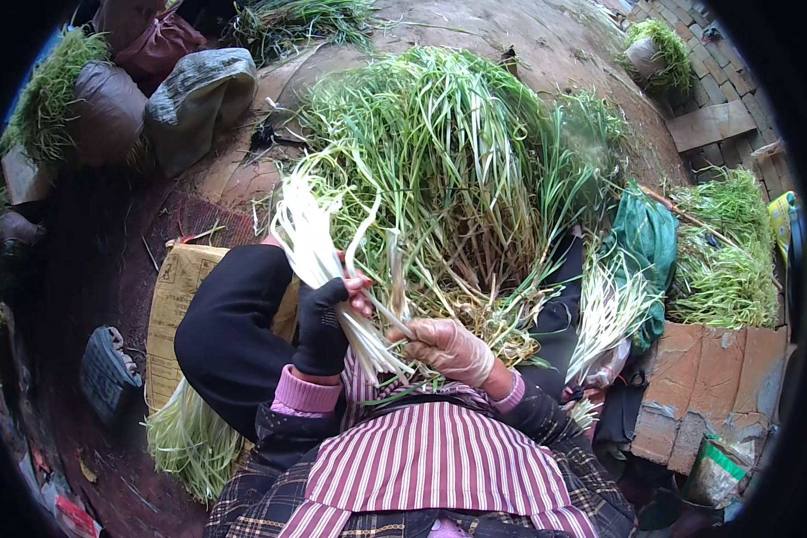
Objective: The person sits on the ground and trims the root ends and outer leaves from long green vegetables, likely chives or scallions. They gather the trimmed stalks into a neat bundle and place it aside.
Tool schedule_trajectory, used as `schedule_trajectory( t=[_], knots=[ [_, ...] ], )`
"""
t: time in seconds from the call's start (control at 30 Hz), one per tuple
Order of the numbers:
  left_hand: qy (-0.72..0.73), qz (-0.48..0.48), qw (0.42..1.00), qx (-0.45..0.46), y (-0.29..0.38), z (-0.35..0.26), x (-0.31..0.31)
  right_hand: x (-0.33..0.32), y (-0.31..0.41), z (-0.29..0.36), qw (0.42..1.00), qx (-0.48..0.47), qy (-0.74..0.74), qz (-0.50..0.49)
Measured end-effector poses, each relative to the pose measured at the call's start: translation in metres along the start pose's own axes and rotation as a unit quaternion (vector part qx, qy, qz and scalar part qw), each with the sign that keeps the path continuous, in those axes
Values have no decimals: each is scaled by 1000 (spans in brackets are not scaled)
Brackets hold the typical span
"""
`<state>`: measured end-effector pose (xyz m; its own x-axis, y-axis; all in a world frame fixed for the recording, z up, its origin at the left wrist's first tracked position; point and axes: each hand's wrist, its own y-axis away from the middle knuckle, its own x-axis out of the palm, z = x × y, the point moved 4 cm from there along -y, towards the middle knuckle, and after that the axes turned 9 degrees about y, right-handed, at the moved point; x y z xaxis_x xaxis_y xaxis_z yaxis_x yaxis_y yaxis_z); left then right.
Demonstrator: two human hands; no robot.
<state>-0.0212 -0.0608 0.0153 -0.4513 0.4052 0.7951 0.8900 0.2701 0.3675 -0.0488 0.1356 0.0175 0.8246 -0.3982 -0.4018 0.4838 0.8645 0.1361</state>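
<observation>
My left hand (329, 316), in a black fingerless glove, is closed around a bundle of white leafy stalks (307, 228) that look like blanched garlic chives. One stalk slants across from its fingertips to my right hand (447, 350), which wears a thin translucent glove and pinches that stalk's lower end. Both hands are above my lap, close to the striped apron (437, 457). Just beyond them lies a large heap of long green leaves (437, 141), with brown, dry bases towards me. The fingers of my left hand are partly hidden by the stalks.
At the left, pale leaves (195, 437) lie beside a yellow printed sack (178, 316). A bunch of white stalks (608, 316) rests by a green net bag (639, 249) on the right. Farther right, cut leaves (726, 269) lie behind cardboard (713, 390). Stuffed sacks (198, 101) stand at the upper left.
</observation>
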Motion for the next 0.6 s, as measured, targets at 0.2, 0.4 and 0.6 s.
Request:
schedule_trajectory(
  t=[0.2,0.4,0.6],
  knots=[
    [68,8,985,161,9,-53,-7,-66,103,-84,945,296,-78,-110],
    [79,3,991,106,6,-40,-5,-103,81,2,846,131,444,-263],
    [73,19,992,102,4,-24,1,-17,16,18,975,-22,189,-114]
  ],
)
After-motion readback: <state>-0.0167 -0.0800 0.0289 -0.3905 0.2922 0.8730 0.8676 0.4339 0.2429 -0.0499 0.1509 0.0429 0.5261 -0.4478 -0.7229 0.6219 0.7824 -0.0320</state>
